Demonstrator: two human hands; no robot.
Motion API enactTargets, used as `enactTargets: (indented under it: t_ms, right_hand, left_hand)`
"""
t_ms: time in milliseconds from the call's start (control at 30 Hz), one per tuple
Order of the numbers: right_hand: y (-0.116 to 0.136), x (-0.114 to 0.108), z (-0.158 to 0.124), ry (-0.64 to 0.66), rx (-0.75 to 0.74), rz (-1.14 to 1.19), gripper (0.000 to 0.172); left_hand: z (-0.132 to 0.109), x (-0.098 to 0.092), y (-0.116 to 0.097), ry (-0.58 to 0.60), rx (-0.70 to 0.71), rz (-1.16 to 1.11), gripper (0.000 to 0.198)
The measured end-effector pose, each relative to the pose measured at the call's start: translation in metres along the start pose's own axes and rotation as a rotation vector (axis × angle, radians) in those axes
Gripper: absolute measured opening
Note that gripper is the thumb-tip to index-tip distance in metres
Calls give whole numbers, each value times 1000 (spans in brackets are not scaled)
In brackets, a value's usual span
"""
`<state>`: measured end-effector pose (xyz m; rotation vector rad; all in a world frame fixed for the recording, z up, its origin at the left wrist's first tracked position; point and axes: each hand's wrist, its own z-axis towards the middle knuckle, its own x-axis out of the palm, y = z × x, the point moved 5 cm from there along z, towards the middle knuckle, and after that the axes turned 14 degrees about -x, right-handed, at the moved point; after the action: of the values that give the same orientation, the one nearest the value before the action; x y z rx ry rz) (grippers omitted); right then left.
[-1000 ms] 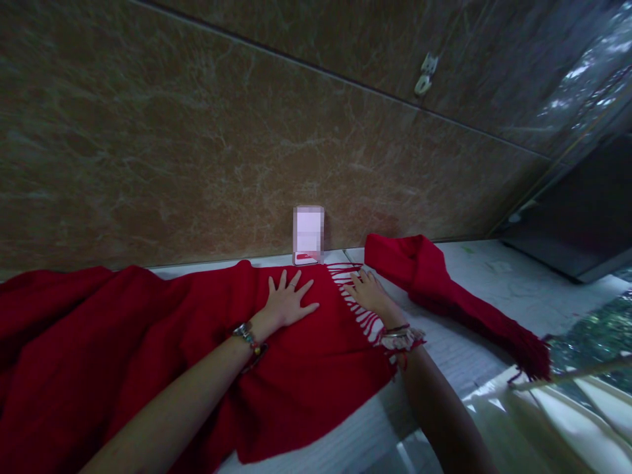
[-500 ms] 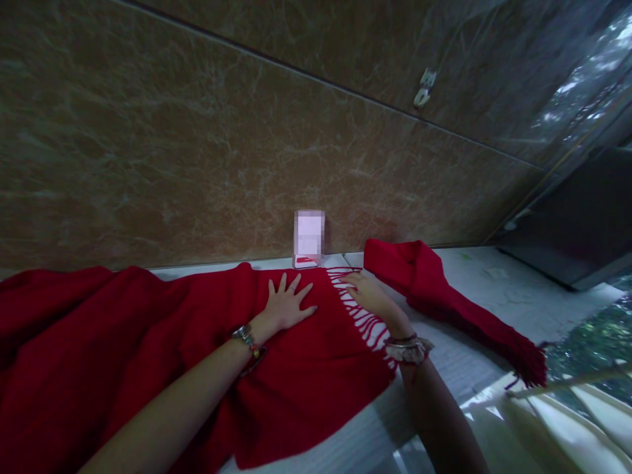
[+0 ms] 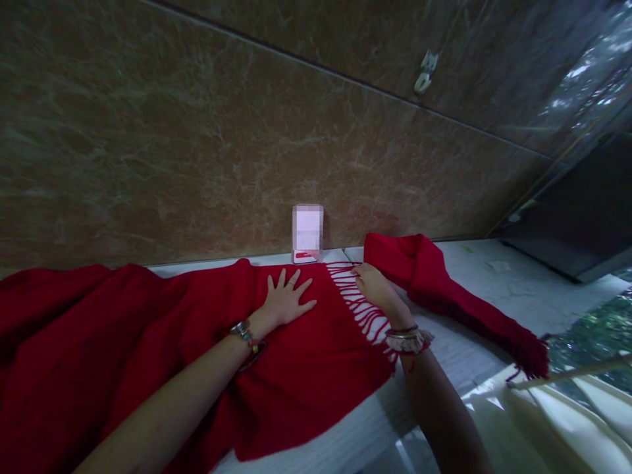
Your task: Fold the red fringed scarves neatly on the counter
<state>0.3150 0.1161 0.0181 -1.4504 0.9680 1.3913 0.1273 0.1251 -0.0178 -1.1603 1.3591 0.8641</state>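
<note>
A wide red scarf (image 3: 316, 388) with a fringed edge lies spread over a pale surface, bunched into folds on the left. My left hand (image 3: 284, 299) rests flat on it, fingers spread, close to the fringe. At the far end of the white-backed fringe (image 3: 363, 316), my right hand (image 3: 376, 288) has its fingers curled together on a strand; the fingertips are partly hidden. Right of that hand lies a narrow, folded red fabric piece (image 3: 439, 280) with its own tassels. Whether it joins the scarf cannot be seen.
A small white and pink box (image 3: 307, 230), its front blurred, stands against the brown marbled wall (image 3: 197, 145) just beyond the scarf. A white hook (image 3: 425, 71) is fixed on the wall. At right are a dark panel (image 3: 582, 204) and a cream slatted railing (image 3: 567, 415).
My right hand has shifted slightly right along the fringe, and its fingers have curled in from a flatter pose onto a strand. My left hand stays pressed on the scarf.
</note>
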Motion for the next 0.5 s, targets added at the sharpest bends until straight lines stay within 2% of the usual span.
enactTargets:
  t_ms: [100,233,333,400,500]
  right_hand:
    - [10,7,3,44,-43,35,30]
    - [-15,12,-9,70,139,-3,33]
    - [-29,6,-14,52,189,-13,32]
    - [-25,0,-10,24,139,-1,33]
    - [-3,-5,-1,-28,-69,47,37]
  left_hand:
    - [1,1,0,5,0,0,64]
    - [1,0,0,0,3,1,64]
    - [-1,-1,-1,-3,5,4,63]
    - [-1,-1,0,-7,6,5,62]
    - [-1,-1,0,-20,2,4,62]
